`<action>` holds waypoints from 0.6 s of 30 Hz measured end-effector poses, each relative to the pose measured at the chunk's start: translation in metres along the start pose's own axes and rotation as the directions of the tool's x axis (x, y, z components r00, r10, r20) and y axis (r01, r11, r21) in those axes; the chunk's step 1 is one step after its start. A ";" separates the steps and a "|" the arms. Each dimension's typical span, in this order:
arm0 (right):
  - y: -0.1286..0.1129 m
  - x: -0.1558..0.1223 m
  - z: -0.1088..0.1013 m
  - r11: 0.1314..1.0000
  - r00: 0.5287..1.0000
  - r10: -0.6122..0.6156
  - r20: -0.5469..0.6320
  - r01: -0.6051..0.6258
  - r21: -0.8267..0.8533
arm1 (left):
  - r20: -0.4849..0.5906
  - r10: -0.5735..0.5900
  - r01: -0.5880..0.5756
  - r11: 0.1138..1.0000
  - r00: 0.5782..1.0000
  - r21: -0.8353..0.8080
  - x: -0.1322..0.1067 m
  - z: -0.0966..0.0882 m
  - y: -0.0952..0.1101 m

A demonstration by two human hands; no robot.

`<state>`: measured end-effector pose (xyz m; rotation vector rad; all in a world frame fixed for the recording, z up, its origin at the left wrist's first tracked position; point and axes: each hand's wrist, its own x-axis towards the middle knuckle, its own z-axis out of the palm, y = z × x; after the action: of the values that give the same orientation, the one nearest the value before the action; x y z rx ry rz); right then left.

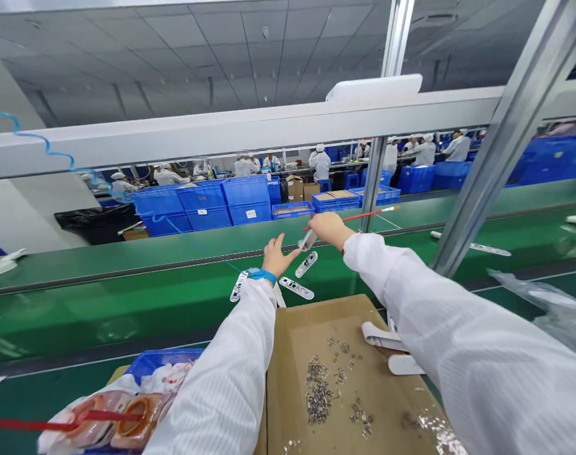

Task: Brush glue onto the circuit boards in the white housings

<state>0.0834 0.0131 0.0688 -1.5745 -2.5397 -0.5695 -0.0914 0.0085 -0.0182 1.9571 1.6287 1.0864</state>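
The left forearm (235, 360) lay extended from seven o'clock, the right forearm (411, 284) from four. The left grip (277, 258) had spread fingers; the right grip (330, 228), at two o'clock from it, was curled.

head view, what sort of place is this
Probably a factory assembly floor: a long green belt like a conveyor, stacked blue crates, and workers in white coats and caps.

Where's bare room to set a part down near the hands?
The green belt looks bare left of the printed white piece by the left hand, down toward the blue bin. The cardboard's upper strip, above the metal bits, is free too. Crowded: right of that hand, where two printed pieces lie, and the cardboard's right edge, holding white strips.
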 end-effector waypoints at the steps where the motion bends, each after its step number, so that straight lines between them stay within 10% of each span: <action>1: 0.003 -0.002 -0.018 0.999 0.999 -0.028 -0.019 0.028 -0.031 | 0.015 0.063 -0.062 0.996 0.998 -0.058 0.001 -0.005 0.010; 8: -0.008 -0.058 -0.114 0.974 0.949 -0.219 -0.228 0.199 -0.106 | 0.110 0.306 -0.212 0.837 0.946 -0.504 -0.042 -0.020 0.052; 15: -0.032 -0.114 -0.122 0.960 0.892 -0.246 -0.380 0.278 0.031 | 0.184 0.233 -0.018 0.662 0.955 -0.749 -0.152 -0.008 0.077; 18: -0.040 -0.154 -0.124 0.909 0.804 -0.037 -0.593 0.274 0.314 | 0.240 0.164 0.107 0.567 0.957 -0.817 -0.199 -0.020 0.088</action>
<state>0.1053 -0.1777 0.1310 -0.8781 -2.1407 -0.4340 -0.0556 -0.2068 -0.0075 1.3792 0.6754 1.1936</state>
